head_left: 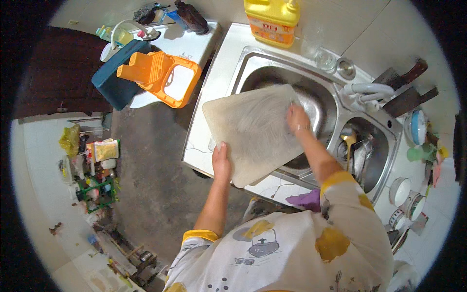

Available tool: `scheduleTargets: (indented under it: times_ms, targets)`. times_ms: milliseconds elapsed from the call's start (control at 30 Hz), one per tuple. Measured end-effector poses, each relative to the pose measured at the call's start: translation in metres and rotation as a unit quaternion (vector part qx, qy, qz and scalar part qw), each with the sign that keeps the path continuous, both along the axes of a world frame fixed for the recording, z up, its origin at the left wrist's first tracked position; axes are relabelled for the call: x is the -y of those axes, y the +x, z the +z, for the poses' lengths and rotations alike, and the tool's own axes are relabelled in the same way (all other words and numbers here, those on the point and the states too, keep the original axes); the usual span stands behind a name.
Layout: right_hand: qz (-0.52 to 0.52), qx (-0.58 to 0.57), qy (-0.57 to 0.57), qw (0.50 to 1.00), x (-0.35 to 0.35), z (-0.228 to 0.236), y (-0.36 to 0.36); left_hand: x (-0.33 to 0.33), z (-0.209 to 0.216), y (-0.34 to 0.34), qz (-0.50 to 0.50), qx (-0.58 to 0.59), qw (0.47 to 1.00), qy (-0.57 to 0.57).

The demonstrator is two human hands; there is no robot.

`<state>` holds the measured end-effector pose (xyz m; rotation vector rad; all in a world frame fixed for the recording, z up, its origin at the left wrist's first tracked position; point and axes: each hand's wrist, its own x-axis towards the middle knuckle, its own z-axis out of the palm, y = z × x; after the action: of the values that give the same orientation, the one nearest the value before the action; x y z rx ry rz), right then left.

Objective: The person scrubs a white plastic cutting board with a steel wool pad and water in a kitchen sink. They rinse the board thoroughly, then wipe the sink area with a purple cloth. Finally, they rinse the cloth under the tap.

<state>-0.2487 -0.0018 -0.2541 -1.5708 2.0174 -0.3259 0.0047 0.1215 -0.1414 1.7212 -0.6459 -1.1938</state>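
Observation:
A pale, worn cutting board (255, 131) lies tilted across the left basin of a steel double sink (318, 104) and the white counter beside it. My left hand (222, 163) grips its lower left edge, thumb on top and the other fingers mostly hidden underneath. Toward the board's right side my right hand (296, 119) presses down on the surface, fingers closed. A small dark bit shows at those fingertips, too little to name. Curved grey smears cover the board around this hand.
A grey faucet (367, 91) stands behind the basins. The right basin holds utensils (357, 151). Cleavers (408, 100) lean at the back right, near bowls (400, 191). A yellow jug (272, 22) stands behind the sink, a purple cloth (306, 199) at the front. Orange plastic rack (163, 78) at left.

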Motion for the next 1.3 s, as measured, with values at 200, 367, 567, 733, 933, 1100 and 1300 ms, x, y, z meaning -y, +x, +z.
scheduleTargets:
  times_ms: [200,367,567,733,933,1100,1300]
  targets:
    - [0.093,0.060,0.015,0.994,-0.086,0.039,-0.009,-0.001,0.009,-0.004,0.012,-0.043,0.999,0.004]
    - [0.018,0.050,-0.041,0.998,0.046,-0.022,0.016,0.001,-0.001,0.001,0.005,-0.010,1.000,0.004]
    - [0.087,0.026,-0.063,0.994,0.010,0.000,0.012,0.000,0.003,-0.001,0.002,-0.049,0.999,-0.007]
    - [0.197,0.078,-0.026,0.977,-0.106,0.061,-0.017,-0.001,-0.005,0.002,-0.005,-0.042,0.999,-0.004]
    - [0.096,0.042,-0.143,0.984,0.004,-0.014,0.026,-0.001,-0.001,0.001,0.003,-0.039,0.999,-0.008]
    - [0.038,0.000,-0.054,0.998,0.069,-0.031,0.012,-0.002,0.000,0.003,0.005,-0.053,0.998,0.016]
    - [0.016,-0.060,0.139,0.988,-0.056,0.001,-0.040,0.000,0.003,0.000,0.011,-0.079,0.997,0.001]
